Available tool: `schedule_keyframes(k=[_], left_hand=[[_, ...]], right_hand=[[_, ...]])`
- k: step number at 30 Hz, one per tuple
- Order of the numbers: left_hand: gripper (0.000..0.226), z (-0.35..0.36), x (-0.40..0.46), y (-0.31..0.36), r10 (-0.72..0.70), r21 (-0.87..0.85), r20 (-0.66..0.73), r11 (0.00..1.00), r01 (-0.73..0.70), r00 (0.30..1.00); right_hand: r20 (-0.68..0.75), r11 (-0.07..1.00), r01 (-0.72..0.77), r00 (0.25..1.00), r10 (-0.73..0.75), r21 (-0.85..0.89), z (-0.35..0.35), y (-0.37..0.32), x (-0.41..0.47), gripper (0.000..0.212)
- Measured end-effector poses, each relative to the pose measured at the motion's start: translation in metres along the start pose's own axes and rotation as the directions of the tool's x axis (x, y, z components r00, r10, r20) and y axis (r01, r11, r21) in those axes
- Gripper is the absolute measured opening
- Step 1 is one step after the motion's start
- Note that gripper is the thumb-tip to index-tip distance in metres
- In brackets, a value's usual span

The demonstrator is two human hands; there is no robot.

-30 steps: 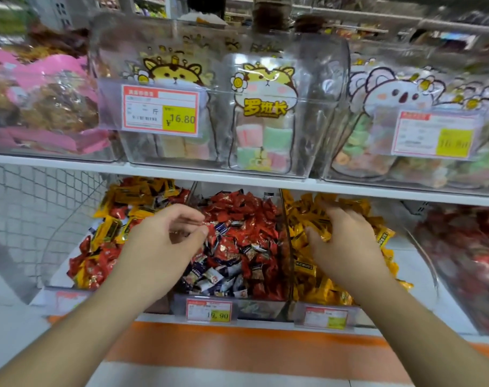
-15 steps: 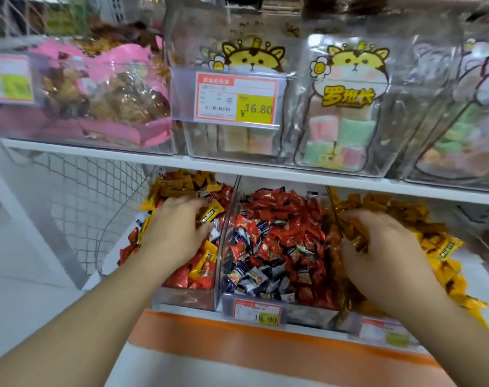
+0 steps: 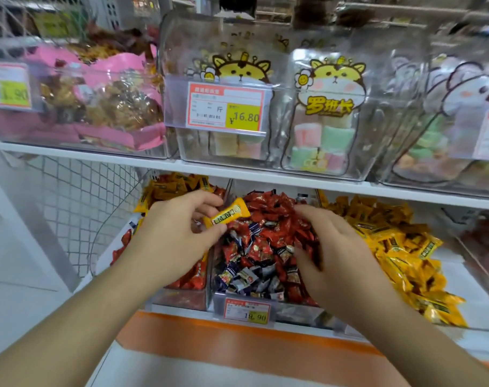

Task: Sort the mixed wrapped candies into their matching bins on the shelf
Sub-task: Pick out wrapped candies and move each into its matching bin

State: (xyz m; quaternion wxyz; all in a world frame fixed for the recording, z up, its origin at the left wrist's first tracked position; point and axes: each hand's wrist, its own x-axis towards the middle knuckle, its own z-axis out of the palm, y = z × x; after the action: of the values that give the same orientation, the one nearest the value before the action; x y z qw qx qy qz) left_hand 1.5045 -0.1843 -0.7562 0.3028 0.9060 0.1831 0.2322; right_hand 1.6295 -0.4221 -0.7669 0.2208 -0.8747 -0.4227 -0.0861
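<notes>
Yellow, crinkly foil wraps the oblong candy [image 3: 227,215] your left hand [image 3: 179,236] pinches between thumb and fingertips, raised over the divider between the left bin [image 3: 181,298] and the clear middle bin [image 3: 293,312] of glossy red and dark blue sweets. Half a second ago that hand was buried in the left bin. Your right hand [image 3: 332,258], blurred, fingers loosely spread, has moved from the yellow bin [image 3: 399,247] onto the red pile.
</notes>
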Motion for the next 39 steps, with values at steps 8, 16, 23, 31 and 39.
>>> schedule_keyframes(k=[8, 16, 23, 31, 39], left_hand=[[0.037, 0.03, -0.024, 0.047, 0.016, -0.284, 0.257, 0.957, 0.06, 0.966], [0.014, 0.015, -0.008, 0.018, -0.033, -0.169, 0.032, 0.985, 0.038, 0.999], [0.025, 0.001, 0.006, -0.035, -0.124, 0.063, 0.062, 0.991, 0.12, 0.99], [0.014, 0.007, 0.006, -0.05, -0.08, 0.256, 0.187, 0.966, 0.03, 0.979], [0.017, 0.01, 0.009, -0.046, -0.109, 0.254, 0.14, 0.965, 0.071, 0.984]], right_hand=[[-0.007, 0.989, 0.146, 0.989, -0.146, 0.003, -0.001, 0.0, -0.01, 0.036], [-0.182, 0.907, -0.391, 0.914, 0.363, -0.156, -0.03, 0.061, -0.001, 0.045], [-0.075, 0.927, -0.36, 0.932, 0.354, -0.104, -0.021, 0.044, 0.001, 0.053], [-0.022, 0.973, -0.218, 0.976, 0.217, -0.074, -0.003, 0.025, 0.0, 0.039], [-0.017, 0.983, -0.177, 0.984, 0.177, -0.043, 0.004, 0.021, 0.001, 0.037]])
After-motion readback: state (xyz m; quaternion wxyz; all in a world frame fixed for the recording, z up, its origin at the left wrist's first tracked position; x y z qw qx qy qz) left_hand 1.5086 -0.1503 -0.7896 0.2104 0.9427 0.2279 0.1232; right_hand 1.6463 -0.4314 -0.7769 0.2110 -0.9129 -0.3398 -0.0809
